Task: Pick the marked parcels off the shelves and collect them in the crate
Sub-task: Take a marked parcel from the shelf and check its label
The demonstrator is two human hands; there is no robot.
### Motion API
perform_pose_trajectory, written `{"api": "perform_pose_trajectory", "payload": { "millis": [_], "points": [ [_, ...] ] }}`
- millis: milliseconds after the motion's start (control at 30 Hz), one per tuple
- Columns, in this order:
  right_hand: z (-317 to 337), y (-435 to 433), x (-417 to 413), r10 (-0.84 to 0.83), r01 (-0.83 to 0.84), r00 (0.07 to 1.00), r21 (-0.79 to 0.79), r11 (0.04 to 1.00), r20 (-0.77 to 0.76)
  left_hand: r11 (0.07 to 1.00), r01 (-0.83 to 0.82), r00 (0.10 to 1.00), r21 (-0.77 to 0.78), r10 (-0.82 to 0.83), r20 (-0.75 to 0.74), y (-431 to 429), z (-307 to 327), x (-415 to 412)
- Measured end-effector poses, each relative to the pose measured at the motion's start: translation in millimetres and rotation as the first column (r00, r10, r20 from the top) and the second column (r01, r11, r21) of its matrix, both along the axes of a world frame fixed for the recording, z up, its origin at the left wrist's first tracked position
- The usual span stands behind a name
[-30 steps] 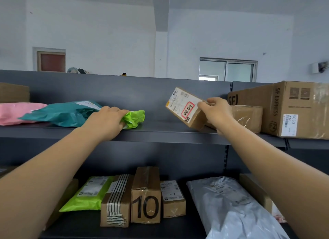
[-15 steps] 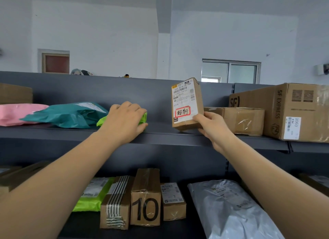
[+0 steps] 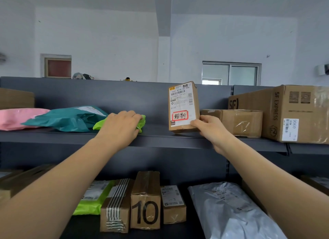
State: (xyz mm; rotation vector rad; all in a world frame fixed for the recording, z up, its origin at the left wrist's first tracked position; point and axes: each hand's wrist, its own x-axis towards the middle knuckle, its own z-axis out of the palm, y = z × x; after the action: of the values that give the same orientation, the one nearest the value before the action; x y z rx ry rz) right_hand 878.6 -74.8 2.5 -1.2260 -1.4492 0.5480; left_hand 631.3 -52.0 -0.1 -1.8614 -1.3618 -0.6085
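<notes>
Your right hand (image 3: 211,130) tipped small box (image 3: 183,107) from slant to upright. Box stood on upper shelf (image 3: 156,132), near its front edge, red-framed mark facing you; your thumb and fingers pinched its lower right corner. Your left hand (image 3: 122,126), farther left on that shelf, had closed over green bag (image 3: 100,125), fingers curled round it.

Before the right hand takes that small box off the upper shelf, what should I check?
1. Mark on small box: red-framed label faces us: ok.
2. Grip of right hand: fingers clasp box's lower right corner: ok.
3. Box lifted clear of upper shelf: cannot tell.
4. Mark on lime bag under left hand: hidden: cannot tell.
5. Path to crate: crate out of view: cannot tell.
</notes>
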Motion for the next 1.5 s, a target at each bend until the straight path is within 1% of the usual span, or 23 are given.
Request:
{"api": "perform_pose_trajectory", "payload": {
  "millis": [133,233,300,367,400,433,500,567,633,733,767,833,933,1000,1100,1200,1267,1333,1500],
  "points": [
    [1,-2,-1,-0.009,0.008,1.0,0.009,1.0,0.009,1.0,0.027,1.0,-0.008,-0.027,0.008,-3,-1,0],
    [2,-5,-2,0.006,-0.005,1.0,0.013,1.0,-0.028,0.994,0.1,0.994,0.05,-0.101,0.029,-7,-1,3],
    [4,-8,-2,0.044,-0.046,0.994,-0.009,0.999,-0.103,0.984,0.169,0.981,0.063,-0.175,0.089,-12,0,10],
    [6,-14,-2,0.097,-0.112,0.962,-0.042,0.993,-0.254,0.967,0.251,0.951,0.043,-0.255,0.173,-17,3,22],
    [7,-18,-1,0.116,-0.143,0.934,-0.054,0.988,-0.338,0.951,0.31,0.921,0.016,-0.305,0.241,-21,5,29],
    [7,-23,-1,0.13,-0.17,0.902,-0.061,0.984,-0.411,0.924,0.383,0.87,-0.011,-0.357,0.339,-23,7,37],
    [4,-33,3,0.158,-0.216,0.847,-0.057,0.975,-0.507,0.843,0.536,0.712,-0.045,-0.423,0.561,-24,8,54],
    [-2,-44,8,0.184,-0.249,0.814,-0.045,0.967,-0.551,0.747,0.661,0.563,-0.067,-0.435,0.703,-25,6,73],
    [-11,-57,15,0.188,-0.243,0.822,-0.033,0.97,-0.538,0.646,0.762,0.432,-0.041,-0.461,0.775,-25,-3,92],
    [-25,-79,31,0.18,-0.199,0.857,0.013,0.98,-0.484,0.528,0.844,0.201,0.09,-0.468,0.861,-30,-18,120],
    [-30,-89,37,0.169,-0.176,0.865,0.031,0.984,-0.472,0.495,0.86,0.136,0.125,-0.459,0.878,-34,-23,131],
    [-41,-111,52,0.119,-0.11,0.879,0.046,0.993,-0.461,0.429,0.889,0.057,0.159,-0.45,0.891,-48,-33,154],
    [-59,-149,81,-0.022,0.029,0.892,0.01,1.0,-0.451,0.309,0.941,-0.006,0.137,-0.389,0.921,-77,-49,193],
    [-76,-178,103,-0.112,0.108,0.887,-0.034,0.994,-0.448,0.226,0.97,-0.011,0.087,-0.32,0.947,-100,-63,219],
    [-108,-228,142,-0.203,0.181,0.872,-0.091,0.979,-0.445,0.118,0.993,0.058,-0.03,-0.239,0.969,-135,-92,259],
    [-143,-285,185,-0.271,0.229,0.861,-0.149,0.962,-0.431,-0.008,0.989,0.142,-0.147,-0.205,0.968,-179,-124,302],
    [-166,-326,215,-0.322,0.262,0.852,-0.196,0.945,-0.413,-0.111,0.98,0.151,-0.163,-0.111,0.982,-215,-146,331],
    [-189,-370,245,-0.372,0.295,0.839,-0.243,0.924,-0.397,-0.185,0.968,0.165,-0.171,-0.049,0.985,-255,-168,362],
    [-249,-501,303,-0.537,0.404,0.745,-0.373,0.835,-0.395,-0.365,0.894,0.293,-0.26,0.038,0.955,-366,-232,440]
  ]
}}
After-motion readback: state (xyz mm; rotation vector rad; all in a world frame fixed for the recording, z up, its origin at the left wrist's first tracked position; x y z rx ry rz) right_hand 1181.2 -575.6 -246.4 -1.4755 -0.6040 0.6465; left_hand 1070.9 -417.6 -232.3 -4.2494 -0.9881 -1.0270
